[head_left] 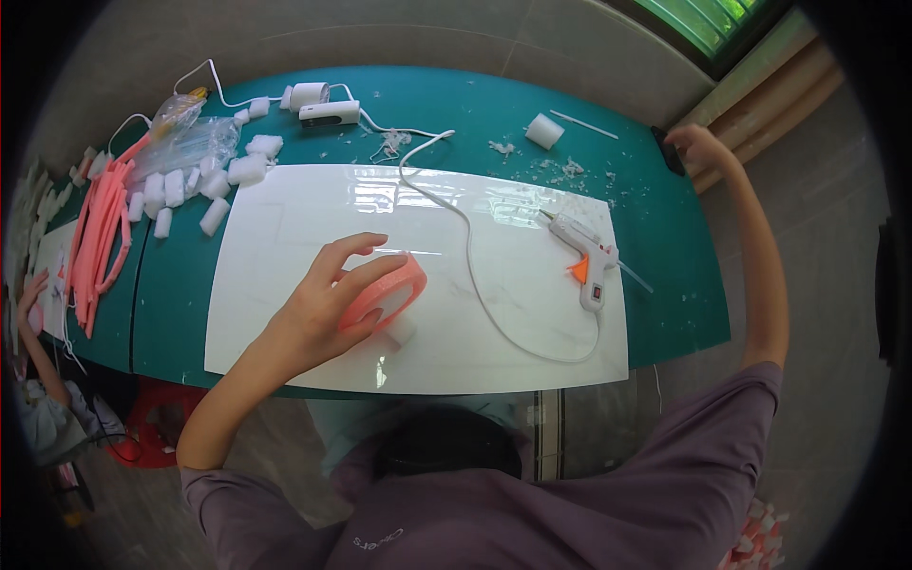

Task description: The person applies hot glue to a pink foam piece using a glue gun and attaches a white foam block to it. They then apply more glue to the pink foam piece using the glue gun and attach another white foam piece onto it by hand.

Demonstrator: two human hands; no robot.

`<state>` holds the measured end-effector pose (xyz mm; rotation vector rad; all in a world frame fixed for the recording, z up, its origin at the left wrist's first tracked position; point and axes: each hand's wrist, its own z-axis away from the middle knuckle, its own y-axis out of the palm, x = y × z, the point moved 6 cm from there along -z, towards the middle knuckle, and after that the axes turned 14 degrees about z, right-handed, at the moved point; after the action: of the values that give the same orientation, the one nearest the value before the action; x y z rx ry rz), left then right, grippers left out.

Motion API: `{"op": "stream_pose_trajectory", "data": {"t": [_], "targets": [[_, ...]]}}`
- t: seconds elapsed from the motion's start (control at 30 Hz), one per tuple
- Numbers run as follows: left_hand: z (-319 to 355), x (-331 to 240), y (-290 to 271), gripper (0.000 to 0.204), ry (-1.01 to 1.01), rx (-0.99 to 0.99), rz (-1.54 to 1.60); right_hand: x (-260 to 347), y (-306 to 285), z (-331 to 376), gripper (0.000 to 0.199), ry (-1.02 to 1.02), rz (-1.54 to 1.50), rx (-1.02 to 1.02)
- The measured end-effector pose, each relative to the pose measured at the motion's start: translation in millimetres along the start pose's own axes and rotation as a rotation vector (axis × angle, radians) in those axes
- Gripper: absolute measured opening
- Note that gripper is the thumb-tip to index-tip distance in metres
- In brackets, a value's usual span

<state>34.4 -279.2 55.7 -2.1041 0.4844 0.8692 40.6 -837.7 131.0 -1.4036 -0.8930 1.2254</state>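
Observation:
My left hand (328, 309) grips a pink foam ring (415, 278) from the side, fingers over its top and thumb at its lower edge. Something pale shows inside the ring. A small white foam piece (401, 331) is just under it, partly hidden; whether it is attached I cannot tell. My right hand (701, 147) reaches to the table's far right corner, fingers apart and bent over a small black object (668, 152); contact is unclear. A white glue gun (591, 256) with an orange trigger lies on the glossy white board (285, 266), a clear glue stick (635, 275) protruding from it.
White foam blocks (247, 169), pink foam strips (100, 223) and a clear plastic bag (195, 147) lie left on the green table (180, 304). A white foam cylinder (544, 131) stands far right among scraps. A white cord (468, 247) crosses the board. Another person's hand (35, 290) shows at far left.

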Motion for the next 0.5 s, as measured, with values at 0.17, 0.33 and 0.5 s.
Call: {"op": "stream_pose_trajectory", "data": {"t": [0.17, 0.33, 0.5], "targets": [[1, 1, 1, 0.065, 0.011, 0.007, -0.003, 8, 4, 31, 0.039, 0.197, 0.118, 0.061], [2, 0, -1, 0.064, 0.023, 0.000, -0.025, 5, -23, 42, 0.033, 0.155, 0.119, 0.079], [0, 0, -1, 0.059, 0.014, -0.002, -0.050, 29, -30, 74, 0.038, -0.082, 0.195, -0.054]]}}
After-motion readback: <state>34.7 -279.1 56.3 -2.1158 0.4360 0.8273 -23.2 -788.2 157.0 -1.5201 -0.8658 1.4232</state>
